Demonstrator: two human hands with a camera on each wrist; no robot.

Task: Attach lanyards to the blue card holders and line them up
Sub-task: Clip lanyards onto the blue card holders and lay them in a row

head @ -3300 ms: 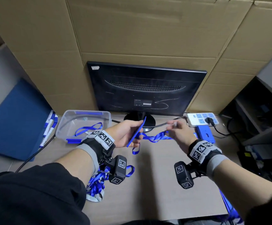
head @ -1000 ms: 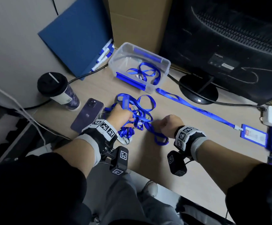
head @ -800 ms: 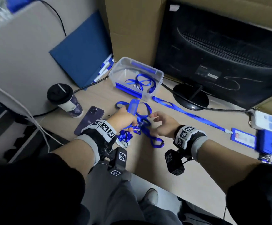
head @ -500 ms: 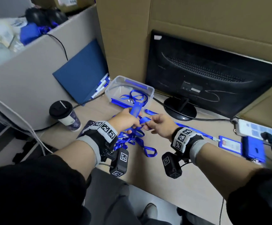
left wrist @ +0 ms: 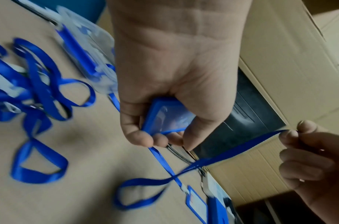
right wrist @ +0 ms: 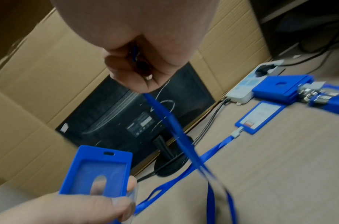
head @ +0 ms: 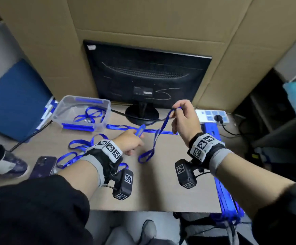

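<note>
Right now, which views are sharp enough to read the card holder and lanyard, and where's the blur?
Head view: wide-angle bending, edges soft. Left wrist view: card holder readable in the left hand, loose lanyards smeared. Right wrist view: holder slot crisp, lanyard under the right hand motion-streaked.

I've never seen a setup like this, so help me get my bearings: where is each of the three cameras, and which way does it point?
Head: on the forehead, looking down at the desk; both forearms, left hand, right hand.
Left wrist: along the left palm to the fingers gripping the card holder.
Right wrist: along the right hand pinching the lanyard.
All three views show the holder and lanyard.
</note>
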